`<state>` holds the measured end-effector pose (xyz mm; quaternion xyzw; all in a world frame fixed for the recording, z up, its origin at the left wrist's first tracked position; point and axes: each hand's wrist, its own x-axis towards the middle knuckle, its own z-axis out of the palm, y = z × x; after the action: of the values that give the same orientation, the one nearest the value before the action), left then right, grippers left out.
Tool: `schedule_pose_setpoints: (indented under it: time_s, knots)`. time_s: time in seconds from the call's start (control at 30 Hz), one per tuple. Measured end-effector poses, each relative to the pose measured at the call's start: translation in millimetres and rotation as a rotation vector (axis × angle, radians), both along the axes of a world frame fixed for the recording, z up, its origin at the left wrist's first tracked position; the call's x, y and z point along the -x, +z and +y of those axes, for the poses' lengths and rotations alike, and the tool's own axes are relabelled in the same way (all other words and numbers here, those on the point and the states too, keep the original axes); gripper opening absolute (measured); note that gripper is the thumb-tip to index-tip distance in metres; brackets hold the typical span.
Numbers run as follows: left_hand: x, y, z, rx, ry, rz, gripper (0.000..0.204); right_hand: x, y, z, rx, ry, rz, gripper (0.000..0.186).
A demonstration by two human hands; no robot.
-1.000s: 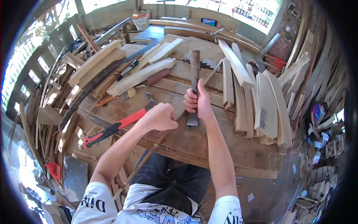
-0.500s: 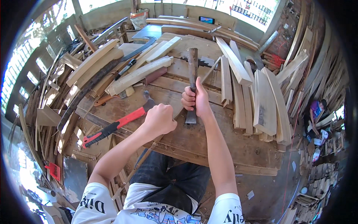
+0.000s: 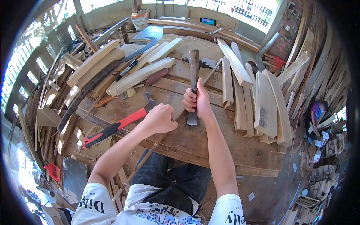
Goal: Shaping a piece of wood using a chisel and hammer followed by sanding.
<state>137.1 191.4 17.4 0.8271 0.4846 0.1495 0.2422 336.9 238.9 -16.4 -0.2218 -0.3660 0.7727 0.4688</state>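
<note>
My right hand (image 3: 197, 101) is wrapped round a chisel (image 3: 194, 67), thumb pointing up. The chisel stands upright over the wooden workbench (image 3: 232, 150), its brown handle on top and its flat metal blade below my fingers. To its left, my left hand (image 3: 160, 118) is closed in a fist round a thin wooden stick (image 3: 144, 159), which slants up from the lower left; the fingers hide its middle. Just beyond my left wrist lies a hammer (image 3: 120, 125) with a red and black handle, its claw head close to my knuckles.
A paintbrush (image 3: 108, 100), a black marker (image 3: 127, 70) and a curved saw (image 3: 140, 52) lie among cut wood pieces at the left. More boards (image 3: 266, 108) lie along the right side. A phone (image 3: 208, 21) stands at the back. Another person (image 3: 317, 116) sits far right.
Both hands keep their place and their grip. The person at the far right has shifted slightly.
</note>
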Motion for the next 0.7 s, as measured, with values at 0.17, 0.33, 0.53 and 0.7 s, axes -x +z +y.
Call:
schedule_pose_setpoints:
  time_s: [0.17,0.33,0.53,0.7]
  knots:
    - [1.9,-3.7,-1.7,-0.065,-0.012,-0.056,0.021,-0.6,-1.5,1.1,0.01,0.013,0.024,0.069]
    - [6.5,-7.6,1.3,-0.059,-0.081,-0.124,0.023,-0.7,-2.5,1.8,-0.002,0.006,0.015,0.069]
    - [0.0,-12.2,-3.0,-0.138,-0.006,-0.049,0.021,-1.0,-2.0,1.1,-0.012,0.009,0.014,0.069]
    - [2.3,-9.3,-5.2,-0.104,-0.019,-0.052,0.019,-0.4,-0.8,0.7,0.019,-0.004,0.018,0.069]
